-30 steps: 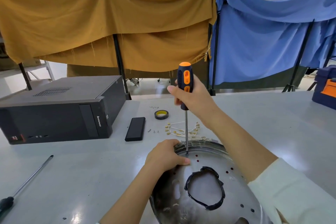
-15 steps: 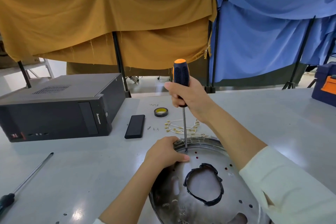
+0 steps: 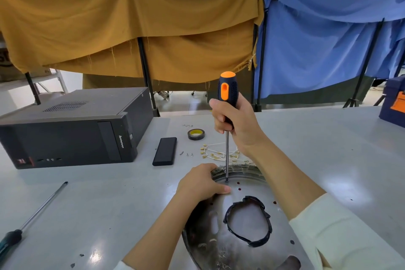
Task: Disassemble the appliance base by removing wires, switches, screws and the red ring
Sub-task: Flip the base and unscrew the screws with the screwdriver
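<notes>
A: Where is the appliance base [image 3: 245,245]?

B: Near the front edge of the grey table [image 3: 317,149], a round shiny metal plate with a black-edged hole in its middle and small holes dotted across it.

A: And the hands?

B: The right hand [image 3: 235,120] has its fingers wrapped around the black-and-orange handle of a screwdriver [image 3: 227,103], held upright, its tip down on the plate close to the far rim. The left hand [image 3: 200,183] rests on the plate's left rim, fingers curled over the edge, thumb flat on the metal just beside the tip.

A: Anything already off?

B: White wires with brass terminals [image 3: 213,152] lie just beyond the base (a few loose screws [image 3: 187,154] beside them). Further out sit a tape roll [image 3: 196,134], a flat black block [image 3: 164,151], a black computer tower [image 3: 72,125], and a second screwdriver [image 3: 30,219] far left.
</notes>
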A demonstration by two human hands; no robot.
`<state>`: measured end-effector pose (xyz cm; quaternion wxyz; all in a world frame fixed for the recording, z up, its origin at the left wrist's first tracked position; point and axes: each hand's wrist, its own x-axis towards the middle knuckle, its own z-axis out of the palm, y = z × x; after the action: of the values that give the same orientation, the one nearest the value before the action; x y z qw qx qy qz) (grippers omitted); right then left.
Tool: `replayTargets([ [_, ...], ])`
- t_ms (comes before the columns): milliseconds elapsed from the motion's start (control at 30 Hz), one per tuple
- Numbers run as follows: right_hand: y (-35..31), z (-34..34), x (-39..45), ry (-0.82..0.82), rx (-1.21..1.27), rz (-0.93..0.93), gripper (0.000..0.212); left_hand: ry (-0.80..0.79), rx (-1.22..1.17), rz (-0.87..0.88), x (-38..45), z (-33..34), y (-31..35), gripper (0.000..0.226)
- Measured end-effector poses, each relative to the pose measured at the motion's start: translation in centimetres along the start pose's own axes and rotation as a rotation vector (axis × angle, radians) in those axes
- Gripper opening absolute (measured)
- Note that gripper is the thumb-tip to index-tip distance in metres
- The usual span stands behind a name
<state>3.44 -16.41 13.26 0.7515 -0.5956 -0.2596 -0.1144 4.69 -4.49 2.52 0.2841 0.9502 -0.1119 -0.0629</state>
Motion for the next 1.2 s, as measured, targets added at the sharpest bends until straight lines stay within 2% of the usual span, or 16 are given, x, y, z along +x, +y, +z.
replayTargets([
  [133, -0.1, -0.9, -0.1, 0.041, -0.056, -0.008, 0.036, 0.0, 0.013, -0.002, 0.1, 0.1, -0.1, 0.061],
  [233, 0.3, -1.3, -0.6, 0.055, -0.057, -0.013, 0.037, 0.005, 0.016, 0.0, 0.2, 0.1, -0.1, 0.058],
  [400, 0.8, -1.2, -0.8, -0.005, 0.204, 0.071, 0.056, 0.003, 0.012, -0.004, 0.1, 0.1, -0.1, 0.066],
  [567, 1.6, -1.1, -1.2, 0.009, 0.167, 0.042, 0.039, 0.008, 0.008, 0.004, 0.2, 0.2, -0.1, 0.056],
  [667, 2.1, -1.3, -1.2, 0.034, 0.207, 0.01, 0.029, 0.012, 0.009, 0.001, 0.2, 0.2, -0.1, 0.062],
  [833, 2.1, -1.6, -1.2, 0.039, 0.262, 0.083, 0.055, 0.013, 0.009, -0.006, 0.3, 0.3, -0.2, 0.065],
  [900, 2.1, -1.5, -1.3, 0.02, 0.251, 0.068, 0.052, 0.011, 0.013, -0.007, 0.3, 0.3, -0.3, 0.066],
  [1100, 2.4, -1.3, -1.7, 0.106, 0.204, 0.005, 0.024, 0.017, 0.023, -0.002, 0.3, 0.3, -0.3, 0.064],
  [1133, 2.4, -1.4, -1.7, 0.109, 0.206, 0.009, 0.024, 0.02, 0.025, -0.003, 0.3, 0.3, -0.3, 0.063],
  [1200, 2.3, -1.4, -1.6, 0.12, 0.222, 0.039, 0.041, 0.023, 0.03, -0.008, 0.2, 0.3, -0.3, 0.063],
])
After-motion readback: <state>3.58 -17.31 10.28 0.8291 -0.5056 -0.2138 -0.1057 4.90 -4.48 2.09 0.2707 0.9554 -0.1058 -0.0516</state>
